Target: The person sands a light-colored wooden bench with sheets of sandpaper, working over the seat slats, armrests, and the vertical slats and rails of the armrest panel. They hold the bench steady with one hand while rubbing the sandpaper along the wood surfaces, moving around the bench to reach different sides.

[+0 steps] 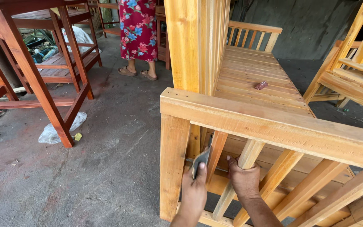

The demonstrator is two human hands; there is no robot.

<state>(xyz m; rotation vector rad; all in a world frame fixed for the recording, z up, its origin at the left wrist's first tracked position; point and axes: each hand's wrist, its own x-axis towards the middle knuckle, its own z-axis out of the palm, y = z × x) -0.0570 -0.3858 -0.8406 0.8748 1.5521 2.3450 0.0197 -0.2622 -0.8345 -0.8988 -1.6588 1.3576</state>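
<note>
Below, at the near end of an unfinished wooden bench [257,75], both hands work at the armrest frame; the left hand [194,191] grips a folded piece of grey sandpaper [201,159] between thumb and fingers, the sheet standing up above the hand and pressed against a slanted slat [216,151] just beside the corner post [174,164]; the sandpaper thus lies at the fingertips, above the palm, in the gap between post and slat; the right hand [243,178] is clenched around the neighbouring slanted slat [248,155], fingers wrapped about its middle, with further slats [282,170] running to the right of it; both hands sit under the top rail [274,124] of the armrest, which crosses the view from the post toward the lower right corner; on the slatted seat, well apart from the hands and near its far right edge, rests a small reddish-brown object [261,85], its kind unclear; beyond, on the concrete floor [118,138], stand red-stained wooden frames [34,71], with a crumpled clear plastic bag [59,128] at the foot of one; another person in a red floral skirt [138,29] and sandals stands at the far end, hands out of view; a second pale wooden bench [349,71] occupies the right edge.
</note>
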